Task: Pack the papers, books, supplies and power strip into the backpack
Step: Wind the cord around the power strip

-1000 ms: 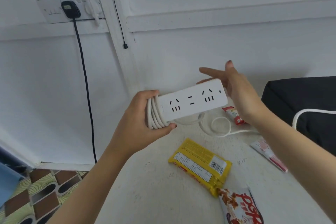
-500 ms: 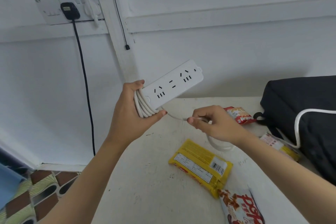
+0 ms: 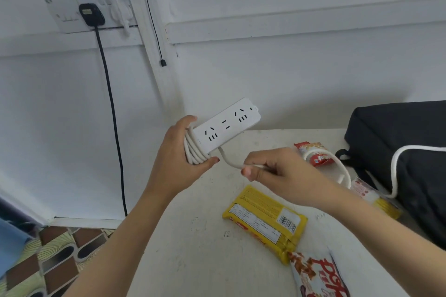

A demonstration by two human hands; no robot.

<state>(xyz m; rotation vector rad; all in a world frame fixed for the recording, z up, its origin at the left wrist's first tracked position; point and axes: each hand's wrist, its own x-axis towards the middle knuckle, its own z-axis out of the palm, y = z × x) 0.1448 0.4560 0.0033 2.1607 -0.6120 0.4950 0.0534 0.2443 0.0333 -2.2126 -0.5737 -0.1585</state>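
**Power strip held above the table, cord half wound**

The white table (image 3: 193, 236) fills the near right of the scene and is set against the white wall. The black backpack (image 3: 398, 142) lies on the table's far right. I cannot tell whether it is open.

A yellow packet (image 3: 263, 219) lies flat near the middle of the table. A red-and-white snack bag (image 3: 318, 275) touches its near end.

I hold the white power strip (image 3: 226, 125) in the air over the table's far left corner, well apart from the backpack. Its socket face is toward me and its far end is tilted up to the right.

My left hand (image 3: 176, 152) grips the strip's left end, with fingers and thumb curled round the coils of cord (image 3: 226, 159) wound there. My right hand (image 3: 277, 171), just to the right and lower, pinches the loose run of that cord between thumb and curled fingers. From there the cord loops right, over a small red packet (image 3: 313, 152), toward the backpack.

On the far left wall, a black plug (image 3: 90, 13) sits in a socket.
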